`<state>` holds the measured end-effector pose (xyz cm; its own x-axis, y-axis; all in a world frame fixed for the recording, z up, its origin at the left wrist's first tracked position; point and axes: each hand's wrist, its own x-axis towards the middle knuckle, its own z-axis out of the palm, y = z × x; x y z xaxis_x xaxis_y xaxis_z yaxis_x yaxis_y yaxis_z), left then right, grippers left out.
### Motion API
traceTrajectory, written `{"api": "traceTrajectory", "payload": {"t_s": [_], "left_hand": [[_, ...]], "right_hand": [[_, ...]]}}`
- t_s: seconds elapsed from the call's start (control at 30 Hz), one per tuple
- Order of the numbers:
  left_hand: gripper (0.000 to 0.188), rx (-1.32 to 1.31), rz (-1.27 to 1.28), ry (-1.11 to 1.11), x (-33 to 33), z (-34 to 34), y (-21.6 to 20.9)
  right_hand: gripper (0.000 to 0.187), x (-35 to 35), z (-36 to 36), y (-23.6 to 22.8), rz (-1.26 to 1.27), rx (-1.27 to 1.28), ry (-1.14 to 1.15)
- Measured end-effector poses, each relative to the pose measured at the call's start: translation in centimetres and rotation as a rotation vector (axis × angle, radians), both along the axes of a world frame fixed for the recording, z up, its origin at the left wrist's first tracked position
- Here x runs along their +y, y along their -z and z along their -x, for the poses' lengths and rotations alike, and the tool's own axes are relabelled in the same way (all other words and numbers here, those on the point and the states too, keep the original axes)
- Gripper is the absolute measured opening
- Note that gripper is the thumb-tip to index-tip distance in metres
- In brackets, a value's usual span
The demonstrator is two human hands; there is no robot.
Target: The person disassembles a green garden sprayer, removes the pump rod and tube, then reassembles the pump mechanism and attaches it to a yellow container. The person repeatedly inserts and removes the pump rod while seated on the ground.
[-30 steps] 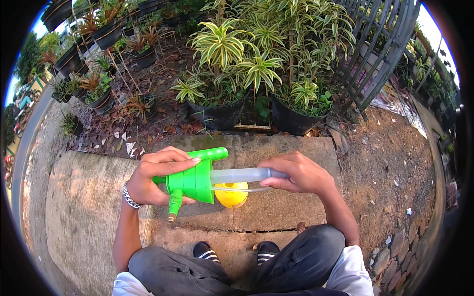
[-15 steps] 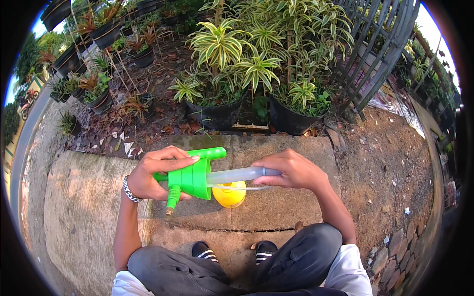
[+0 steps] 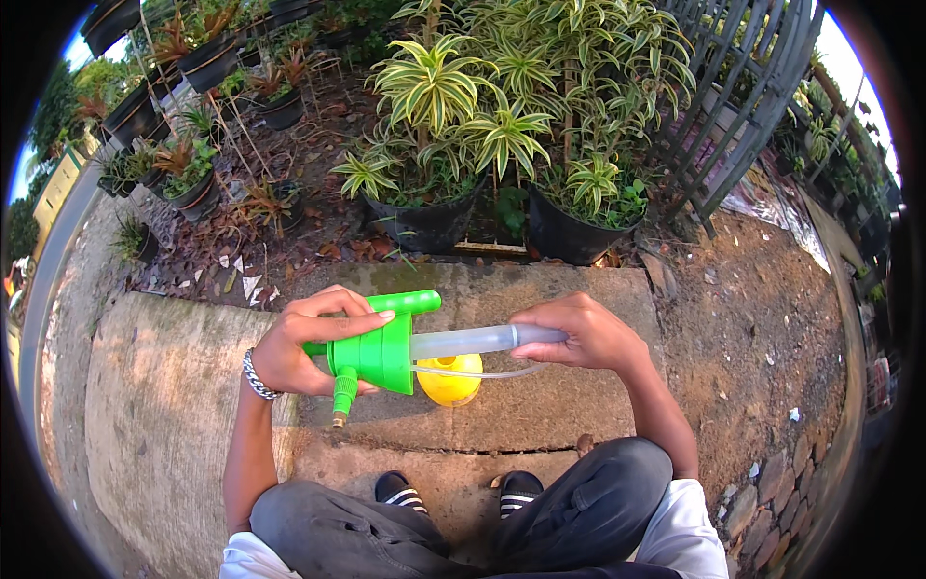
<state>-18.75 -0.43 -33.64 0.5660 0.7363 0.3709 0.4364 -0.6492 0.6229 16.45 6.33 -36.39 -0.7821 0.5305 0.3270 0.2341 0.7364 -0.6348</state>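
My left hand [image 3: 313,343] is closed around a green sprayer pump head [image 3: 381,352], thumb across its top near the handle. A ribbed nozzle with a brass-coloured tip [image 3: 340,410] points down toward me. From the head's open side a translucent pump tube [image 3: 463,341] sticks out to the right, and my right hand [image 3: 584,333] is closed around its far end. A thin clear hose [image 3: 473,373] runs just below the tube to the right hand. Under them, a yellow sprayer bottle [image 3: 450,384] stands on the concrete, its open mouth partly covered by the tube and hose.
Two large black pots [image 3: 577,227] with variegated plants stand beyond the slab [image 3: 540,415]. Smaller potted plants [image 3: 193,188] are at the far left. A grey slatted fence [image 3: 733,116] leans at the right above bare soil. My sandalled feet [image 3: 398,490] rest near the bottle.
My right hand has shifted slightly right along with its grip on the tube. The pump head has turned a little, and its nozzle tip sits slightly lower and farther right.
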Motion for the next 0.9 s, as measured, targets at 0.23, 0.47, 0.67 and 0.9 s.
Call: {"api": "traceTrajectory", "payload": {"t_s": [0.23,0.47,0.67,0.9], "left_hand": [[0.071,-0.003,-0.051,0.017,0.0,-1.2,-0.2],[0.071,-0.037,-0.096,-0.006,0.2,-1.2,0.1],[0.071,-0.051,-0.073,-0.012,0.2,0.2,0.1],[0.071,-0.037,-0.048,-0.017,-0.1,1.0,0.0]], "right_hand": [[0.037,-0.5,0.4,-0.4,-0.021,0.000,-0.004],[0.036,-0.8,1.0,-0.6,-0.012,-0.079,0.030],[0.036,-0.3,0.5,-0.2,-0.096,-0.042,0.008],[0.036,0.1,-0.2,-0.1,-0.136,-0.022,-0.003]]}}
